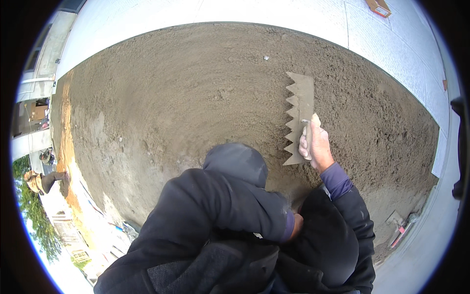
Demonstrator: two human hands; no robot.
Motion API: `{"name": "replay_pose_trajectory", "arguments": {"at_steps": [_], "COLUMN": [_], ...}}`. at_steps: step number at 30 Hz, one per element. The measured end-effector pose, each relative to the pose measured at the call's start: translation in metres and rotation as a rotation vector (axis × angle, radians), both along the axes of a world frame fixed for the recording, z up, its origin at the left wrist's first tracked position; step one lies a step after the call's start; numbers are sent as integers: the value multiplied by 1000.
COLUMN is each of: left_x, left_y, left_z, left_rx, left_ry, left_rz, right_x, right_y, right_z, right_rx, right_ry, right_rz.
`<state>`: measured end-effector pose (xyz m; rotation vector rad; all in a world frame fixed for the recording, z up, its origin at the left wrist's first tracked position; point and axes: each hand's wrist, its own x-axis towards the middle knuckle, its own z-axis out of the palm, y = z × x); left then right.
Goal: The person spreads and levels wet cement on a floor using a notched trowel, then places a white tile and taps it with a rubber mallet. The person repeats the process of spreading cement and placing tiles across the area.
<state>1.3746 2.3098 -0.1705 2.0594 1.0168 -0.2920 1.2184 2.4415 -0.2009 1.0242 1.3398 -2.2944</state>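
Flat grey saw-toothed trowel [305,98] gripped in right hand [317,143]; left hand [297,226] mostly hidden, can't tell.

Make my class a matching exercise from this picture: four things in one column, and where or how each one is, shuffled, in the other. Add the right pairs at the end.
Things
1. Toothed trowel
2. Cardboard box
3. Left hand
4. Pink object

Places and states
A. Mostly hidden, beside a dark-clothed knee
B. On the white surface, toward the picture's upper right
C. Toward the picture's lower right, beyond the right sleeve
D. Gripped by the right hand

Right pairs: 1-D, 2-B, 3-A, 4-C
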Motion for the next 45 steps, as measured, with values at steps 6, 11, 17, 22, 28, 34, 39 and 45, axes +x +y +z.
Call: {"name": "replay_pose_trajectory", "arguments": {"at_steps": [6, 11, 17, 22, 28, 34, 39, 45], "left_x": [-4, 6, 14, -15, -35, -52, -67, -66], "left_y": [-23, -39, -29, -11, -10, -5, -5, -7], "left_z": [-3, -33, -50, -8, 18, 4, -33, -66], "left_rx": [50, 177, 153, -29, 97, 69, 57, 65], "left_ry": [105, 158, -26, -111, -186, -342, -461, -385], "left_rz": [58, 83, 9, 225, 228, 303, 529, 538], "right_x": [-42, -52, -25, 38, 98, 30, -83, -116], "right_y": [-68, -103, -16, 88, 196, 158, 43, -2], "right_z": [15, 21, -1, -20, 17, 46, 23, -42], "right_rx": [101, 712, 1161, 1399, 1571, 146, 856, 1137], "right_ry": [97, 747, 297, 81, -182, 277, 464, 613], "right_rz": [690, 831, 589, 266, -175, -255, 548, 530]}}
